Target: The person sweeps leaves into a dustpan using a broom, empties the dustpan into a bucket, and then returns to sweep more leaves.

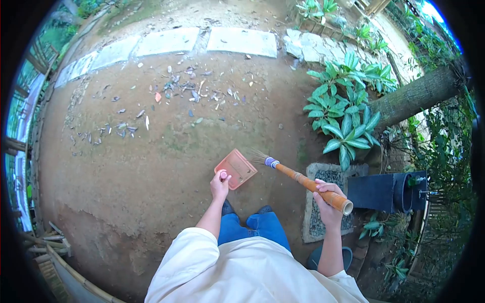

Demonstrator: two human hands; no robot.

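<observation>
My left hand [220, 185] grips the handle of an orange-red dustpan [236, 168], which hangs over the bare dirt in front of my feet. My right hand [327, 194] is closed around the bamboo handle of a broom [303, 180]. The broom's short bristle head points left and sits just beside the dustpan's far right corner. Scattered dry leaves and litter [189, 90] lie on the ground further ahead, with a smaller patch [118, 129] to the left.
Pale stone slabs [240, 40] cross the far side of the yard. Leafy green plants [346, 108] and a tree trunk [419, 93] stand to the right. A dark box [376, 192] and a gravel-filled square [328, 177] lie near my right side. Bamboo poles [55, 252] lie at the lower left.
</observation>
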